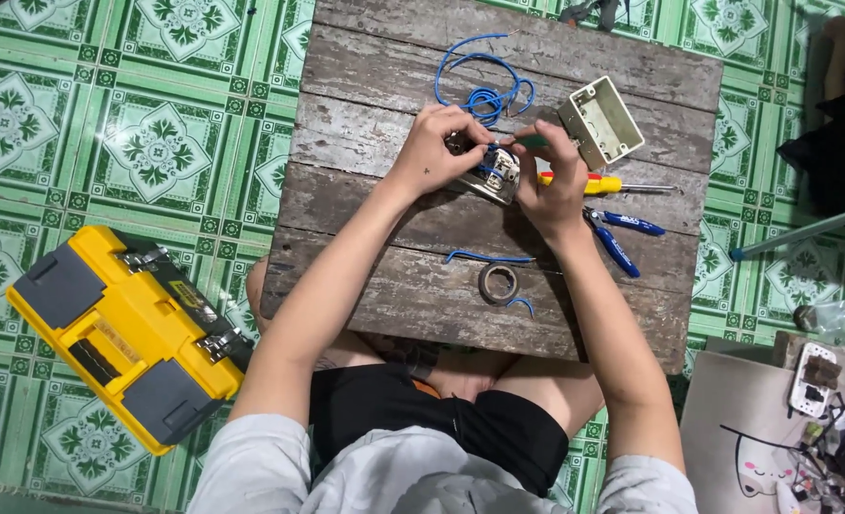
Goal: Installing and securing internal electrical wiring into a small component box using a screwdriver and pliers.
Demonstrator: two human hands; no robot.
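Switch module, small metal-backed unit with blue wire ends in it, sits mid-board on the weathered wooden table, held between both hands. Left hand curled over its left side, fingertips pinching the top edge. Right hand closed around a green-tipped tool pointed into the module; can't tell the tool type, tip is hidden.

Relative to the module:
- blue wire coil just above, loose loops trailing toward the far edge
- beige wall box, open side up, tilted, up and to the right, close to the right hand
- yellow-handled screwdriver just right, partly under the right hand
- blue-handled pliers lower right
- cut blue wire piece below, then black tape roll, then a short blue offcut

Off the table, far left of the module: yellow toolbox, lid shut, on the green patterned floor tiles.
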